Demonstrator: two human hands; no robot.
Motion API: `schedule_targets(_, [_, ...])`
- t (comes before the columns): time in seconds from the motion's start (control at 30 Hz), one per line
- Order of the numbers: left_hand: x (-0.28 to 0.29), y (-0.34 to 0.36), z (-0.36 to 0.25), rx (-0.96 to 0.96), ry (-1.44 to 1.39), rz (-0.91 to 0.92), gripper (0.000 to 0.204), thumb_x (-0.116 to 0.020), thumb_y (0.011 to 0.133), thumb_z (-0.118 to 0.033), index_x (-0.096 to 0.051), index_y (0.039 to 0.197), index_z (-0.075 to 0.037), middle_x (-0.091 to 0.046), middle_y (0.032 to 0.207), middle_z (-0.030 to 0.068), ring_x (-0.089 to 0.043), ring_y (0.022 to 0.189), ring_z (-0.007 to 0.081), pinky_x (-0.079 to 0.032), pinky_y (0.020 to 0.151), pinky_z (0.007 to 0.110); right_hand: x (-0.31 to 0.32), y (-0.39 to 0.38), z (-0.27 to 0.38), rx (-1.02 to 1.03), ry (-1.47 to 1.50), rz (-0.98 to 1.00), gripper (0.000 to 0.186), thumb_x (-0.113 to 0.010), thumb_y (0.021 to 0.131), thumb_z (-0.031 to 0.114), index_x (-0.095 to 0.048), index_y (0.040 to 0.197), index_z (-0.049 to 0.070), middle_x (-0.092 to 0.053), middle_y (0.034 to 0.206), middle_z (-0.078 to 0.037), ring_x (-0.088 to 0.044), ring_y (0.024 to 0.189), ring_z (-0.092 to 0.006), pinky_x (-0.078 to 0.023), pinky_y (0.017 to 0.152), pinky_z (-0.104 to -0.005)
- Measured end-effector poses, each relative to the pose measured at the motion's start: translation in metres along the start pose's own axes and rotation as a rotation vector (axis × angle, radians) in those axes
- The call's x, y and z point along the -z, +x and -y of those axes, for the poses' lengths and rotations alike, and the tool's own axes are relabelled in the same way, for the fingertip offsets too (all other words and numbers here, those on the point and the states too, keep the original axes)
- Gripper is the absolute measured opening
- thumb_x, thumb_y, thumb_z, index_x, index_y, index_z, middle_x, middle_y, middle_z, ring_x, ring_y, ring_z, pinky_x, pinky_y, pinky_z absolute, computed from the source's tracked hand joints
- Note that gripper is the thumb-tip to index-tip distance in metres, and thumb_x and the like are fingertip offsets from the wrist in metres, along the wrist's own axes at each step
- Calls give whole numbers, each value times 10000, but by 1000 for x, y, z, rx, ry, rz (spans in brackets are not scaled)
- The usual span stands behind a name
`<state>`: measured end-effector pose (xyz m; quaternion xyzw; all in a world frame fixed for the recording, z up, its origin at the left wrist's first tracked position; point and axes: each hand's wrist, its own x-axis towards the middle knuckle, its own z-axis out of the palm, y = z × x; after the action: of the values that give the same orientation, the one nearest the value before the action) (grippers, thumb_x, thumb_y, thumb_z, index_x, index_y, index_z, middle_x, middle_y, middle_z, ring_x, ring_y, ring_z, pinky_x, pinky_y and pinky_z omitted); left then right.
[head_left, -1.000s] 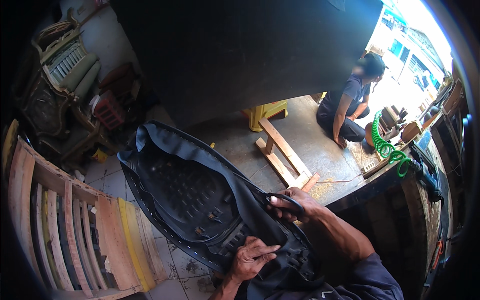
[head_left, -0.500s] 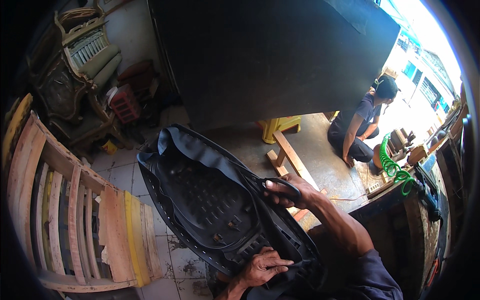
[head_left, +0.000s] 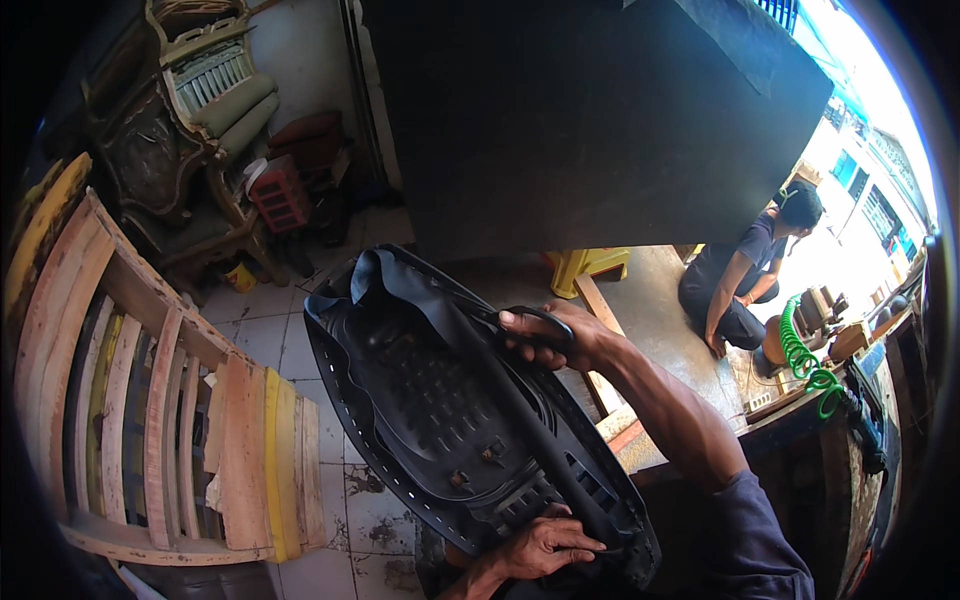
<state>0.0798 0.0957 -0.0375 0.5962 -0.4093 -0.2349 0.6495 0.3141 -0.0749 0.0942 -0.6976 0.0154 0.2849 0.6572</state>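
Note:
A black motorcycle seat (head_left: pixel 415 400) lies bottom up before me, its ribbed plastic base showing. Loose black vinyl cover (head_left: pixel 405 295) stands up in folds around the rim, and a row of small pale marks runs along the left edge. My right hand (head_left: pixel 565 345) is closed on black-handled scissors (head_left: pixel 560 322) at the seat's right side; the blades are hard to make out against the dark vinyl. At the near end, my left hand (head_left: pixel 550 545) pinches a strip of the cover between thumb and fingers.
Wooden slatted frames (head_left: pixel 150 400) stand at left. Behind are a carved chair (head_left: pixel 215 90) and a red crate (head_left: pixel 278 195). A large dark panel (head_left: pixel 600 120) rises ahead, with a yellow stool (head_left: pixel 590 268) below. A person (head_left: pixel 735 265) squats at right, near a green coiled hose (head_left: pixel 795 340).
My right hand with the scissors has moved slightly up and left along the cover's edge. The view has shifted, so the surroundings sit further right. My left hand keeps its hold.

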Motion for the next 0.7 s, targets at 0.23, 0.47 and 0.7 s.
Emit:
schedule_targets(0.23, [4,2,-11,6,88,85,229,-751,975,-218,-812,1175,-126,-723,868,12,-681,856,172,-405,1088,388,-11,25,13,33,-32,17,610,-862,820,611,-698,855,25,-619,642,6,-562,482,-38,-417,394,-149])
schedule_targets(0.47, [8,-34,-16,138,-38,0,245,-770,964,-214,-790,1169,-81,-715,913,75,-701,940,228,-455,1077,396,6,0,16,136,-279,-30,667,-860,793,647,-705,889,5,-650,661,-18,-621,550,-95,-521,522,-218])
schedule_targets(0.7, [51,-141,-58,-14,-420,-1607,339,-615,1066,-390,-567,1035,-56,-580,965,78,-597,921,254,-463,908,408,40,-28,-98,185,-52,-332,780,-748,903,657,-637,1277,-18,-718,1058,-122,-676,947,-195,-503,829,-316])
